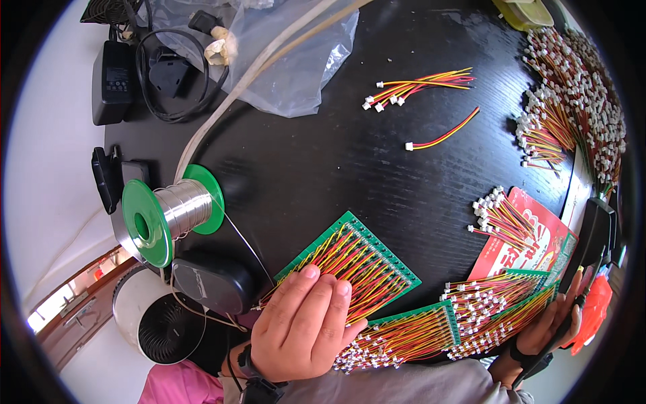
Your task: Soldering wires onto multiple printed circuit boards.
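My left hand [306, 326] lies over the lower left part of a green circuit board [404, 269], its fingers stretched out flat on the wires. Rows of red, yellow and black wires [363, 269] cover this board. At the right edge my right hand [548, 326] has its fingers closed around a dark, slender thing [570, 323] I cannot make out clearly. Between the hands lie more wired green boards [454, 323] with white plugs on their wire ends. Solder wire runs from a green spool [192, 202] down to the board beside my left hand.
Loose plugged wires [431, 84] lie toward the back. A large pile of them [585, 101] fills the far right; a smaller bunch [505, 219] rests on a red card [488, 259]. A plastic bag [289, 74], power adapters [111, 84] and a small fan [171, 326] are on the left.
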`<state>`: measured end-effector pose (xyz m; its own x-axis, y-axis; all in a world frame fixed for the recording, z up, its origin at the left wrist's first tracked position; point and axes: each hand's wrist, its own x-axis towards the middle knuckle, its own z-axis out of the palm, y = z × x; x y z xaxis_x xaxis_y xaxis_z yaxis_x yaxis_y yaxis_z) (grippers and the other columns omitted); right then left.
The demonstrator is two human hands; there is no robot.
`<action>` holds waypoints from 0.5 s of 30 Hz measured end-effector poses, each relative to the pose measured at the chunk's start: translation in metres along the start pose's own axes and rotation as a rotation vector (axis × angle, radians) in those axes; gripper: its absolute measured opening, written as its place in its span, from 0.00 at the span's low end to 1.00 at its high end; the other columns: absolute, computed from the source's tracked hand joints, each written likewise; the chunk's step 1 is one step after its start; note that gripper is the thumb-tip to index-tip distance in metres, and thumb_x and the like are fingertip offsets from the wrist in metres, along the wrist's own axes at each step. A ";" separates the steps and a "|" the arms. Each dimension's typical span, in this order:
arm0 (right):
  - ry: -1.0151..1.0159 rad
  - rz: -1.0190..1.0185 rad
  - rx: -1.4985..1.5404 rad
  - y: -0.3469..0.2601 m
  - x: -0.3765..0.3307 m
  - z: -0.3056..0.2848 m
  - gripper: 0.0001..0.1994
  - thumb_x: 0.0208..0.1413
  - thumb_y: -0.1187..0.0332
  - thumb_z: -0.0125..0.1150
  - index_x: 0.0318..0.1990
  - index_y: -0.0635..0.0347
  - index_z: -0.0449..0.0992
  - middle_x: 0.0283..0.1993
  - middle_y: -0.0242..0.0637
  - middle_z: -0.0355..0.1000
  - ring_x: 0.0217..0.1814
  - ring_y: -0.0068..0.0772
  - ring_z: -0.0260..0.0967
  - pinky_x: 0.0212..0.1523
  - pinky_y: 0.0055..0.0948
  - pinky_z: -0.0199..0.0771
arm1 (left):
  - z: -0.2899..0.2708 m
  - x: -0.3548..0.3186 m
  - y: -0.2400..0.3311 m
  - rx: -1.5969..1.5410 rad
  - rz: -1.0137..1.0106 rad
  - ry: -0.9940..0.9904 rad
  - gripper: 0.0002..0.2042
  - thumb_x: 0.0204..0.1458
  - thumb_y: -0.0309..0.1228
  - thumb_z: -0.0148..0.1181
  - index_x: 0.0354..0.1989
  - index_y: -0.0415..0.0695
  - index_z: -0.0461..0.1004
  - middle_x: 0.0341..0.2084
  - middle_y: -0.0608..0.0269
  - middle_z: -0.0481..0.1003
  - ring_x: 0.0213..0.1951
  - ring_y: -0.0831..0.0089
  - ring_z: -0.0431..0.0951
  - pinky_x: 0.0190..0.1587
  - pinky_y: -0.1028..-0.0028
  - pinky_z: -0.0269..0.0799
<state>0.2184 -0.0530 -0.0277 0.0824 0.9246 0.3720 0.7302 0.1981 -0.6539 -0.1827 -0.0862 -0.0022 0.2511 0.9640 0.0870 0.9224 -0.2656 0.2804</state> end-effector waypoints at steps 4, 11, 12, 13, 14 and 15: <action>-0.025 0.017 -0.079 -0.003 0.001 0.002 0.21 0.70 0.78 0.40 0.66 0.47 0.50 0.75 0.67 0.51 0.51 0.37 0.71 0.57 0.36 0.74 | 0.002 0.001 0.000 0.003 -0.018 0.016 0.28 0.54 0.43 0.67 0.55 0.30 0.75 0.47 0.46 0.73 0.52 0.47 0.76 0.53 0.53 0.79; -0.032 0.011 -0.050 -0.005 0.002 0.003 0.21 0.71 0.78 0.39 0.67 0.47 0.50 0.76 0.69 0.49 0.50 0.38 0.72 0.55 0.38 0.77 | 0.003 0.001 0.000 0.004 -0.028 0.003 0.28 0.53 0.44 0.68 0.54 0.33 0.76 0.48 0.48 0.73 0.52 0.47 0.75 0.54 0.54 0.77; -0.040 0.016 -0.030 -0.004 0.002 0.002 0.21 0.71 0.78 0.39 0.67 0.47 0.50 0.76 0.69 0.48 0.50 0.38 0.72 0.55 0.39 0.77 | 0.002 0.001 0.000 0.005 -0.033 0.002 0.28 0.53 0.44 0.68 0.54 0.33 0.76 0.48 0.48 0.73 0.52 0.47 0.75 0.54 0.54 0.77; -0.048 0.021 -0.010 -0.004 0.001 0.002 0.21 0.71 0.78 0.39 0.67 0.46 0.50 0.76 0.69 0.48 0.50 0.38 0.72 0.55 0.39 0.77 | 0.002 0.001 0.000 0.004 -0.032 0.000 0.28 0.53 0.44 0.68 0.54 0.33 0.76 0.48 0.48 0.73 0.52 0.47 0.75 0.54 0.54 0.77; -0.049 0.022 -0.011 -0.003 0.001 0.001 0.21 0.71 0.78 0.39 0.67 0.46 0.50 0.76 0.69 0.48 0.50 0.38 0.72 0.55 0.39 0.77 | 0.002 0.000 0.000 0.004 -0.038 -0.003 0.28 0.52 0.44 0.68 0.55 0.34 0.76 0.48 0.48 0.73 0.52 0.47 0.75 0.54 0.53 0.77; -0.047 0.023 -0.014 -0.003 0.000 0.001 0.21 0.71 0.78 0.39 0.67 0.46 0.50 0.76 0.69 0.48 0.50 0.38 0.71 0.56 0.39 0.77 | 0.002 0.000 0.000 0.004 -0.044 -0.006 0.28 0.52 0.44 0.68 0.55 0.35 0.77 0.48 0.48 0.72 0.52 0.46 0.75 0.54 0.53 0.77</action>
<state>0.2158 -0.0529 -0.0266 0.0677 0.9432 0.3253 0.7377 0.1722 -0.6528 -0.1819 -0.0866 -0.0039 0.2123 0.9747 0.0693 0.9337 -0.2233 0.2798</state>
